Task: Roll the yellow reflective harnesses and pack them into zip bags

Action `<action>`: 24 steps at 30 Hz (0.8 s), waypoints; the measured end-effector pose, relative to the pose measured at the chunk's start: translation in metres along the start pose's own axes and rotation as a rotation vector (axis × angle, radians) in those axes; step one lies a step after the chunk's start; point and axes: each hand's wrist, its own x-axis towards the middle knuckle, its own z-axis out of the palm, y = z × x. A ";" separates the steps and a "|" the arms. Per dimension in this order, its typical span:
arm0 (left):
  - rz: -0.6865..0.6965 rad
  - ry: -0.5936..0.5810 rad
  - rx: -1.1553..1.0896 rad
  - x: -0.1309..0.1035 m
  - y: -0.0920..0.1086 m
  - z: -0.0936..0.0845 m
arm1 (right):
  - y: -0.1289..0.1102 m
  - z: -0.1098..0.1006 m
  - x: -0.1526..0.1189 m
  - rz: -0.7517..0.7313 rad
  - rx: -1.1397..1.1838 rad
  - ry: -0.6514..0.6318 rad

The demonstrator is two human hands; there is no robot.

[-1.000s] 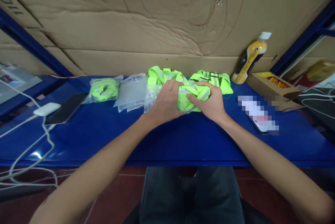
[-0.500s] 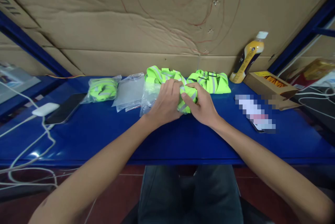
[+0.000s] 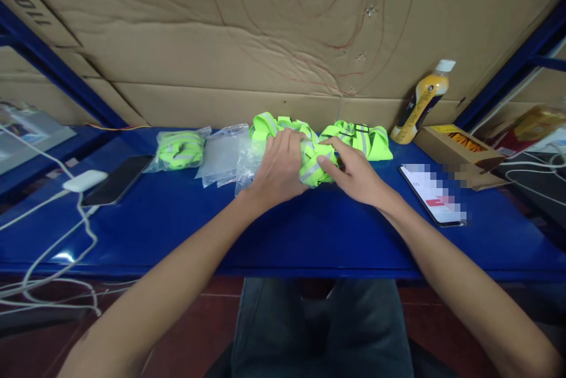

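My left hand [image 3: 283, 167] is closed around a clear plastic bag [image 3: 248, 164] and the left side of a neon-green strap bundle [image 3: 315, 170] with grey reflective stripes. On the bundle's right side, my right hand [image 3: 354, 170] presses with thumb and fingers. Behind my hands lie more green straps, one pile [image 3: 265, 124] at the left and another [image 3: 374, 143] with black buckles at the right. Flat clear bags [image 3: 221, 154] sit left of my left hand, beside a bagged green strap bundle [image 3: 180, 150]. How far the held bundle sits inside the bag is hidden.
On the blue table [image 3: 283, 248], a dark phone [image 3: 118, 180] and a white charger [image 3: 85, 181] with cables lie left. At right are a lit phone [image 3: 431, 194], a yellow bottle [image 3: 422, 101] and an open cardboard box [image 3: 460, 151]. A cardboard wall [image 3: 177, 59] stands behind.
The view has shifted slightly. My right hand has moved a little to the right on the strap bundle, and more of the bundle shows between my hands.
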 end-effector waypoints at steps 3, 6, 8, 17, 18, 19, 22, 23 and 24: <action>0.001 -0.035 -0.025 -0.001 -0.002 0.002 | 0.002 0.000 -0.001 0.022 0.043 0.003; 0.054 -0.051 0.004 -0.004 0.002 0.004 | 0.007 0.006 -0.003 0.100 0.176 -0.056; 0.080 -0.047 0.041 -0.005 0.006 0.005 | 0.010 0.013 -0.004 0.146 0.266 -0.061; 0.104 -0.024 0.131 0.002 0.006 -0.009 | 0.015 0.031 0.000 0.255 0.329 0.228; 0.088 -0.032 0.119 0.003 0.005 -0.012 | 0.014 0.031 0.000 0.261 0.342 0.235; 0.082 -0.045 0.106 0.004 0.005 -0.014 | 0.013 0.031 -0.001 0.262 0.344 0.232; 0.106 -0.094 0.087 0.003 0.008 -0.013 | 0.007 0.033 -0.004 0.215 0.286 0.195; 0.113 -0.103 0.094 0.002 0.010 -0.011 | 0.005 0.034 -0.005 0.193 0.247 0.195; 0.117 -0.105 0.105 0.001 0.012 -0.008 | 0.003 0.035 -0.006 0.179 0.203 0.203</action>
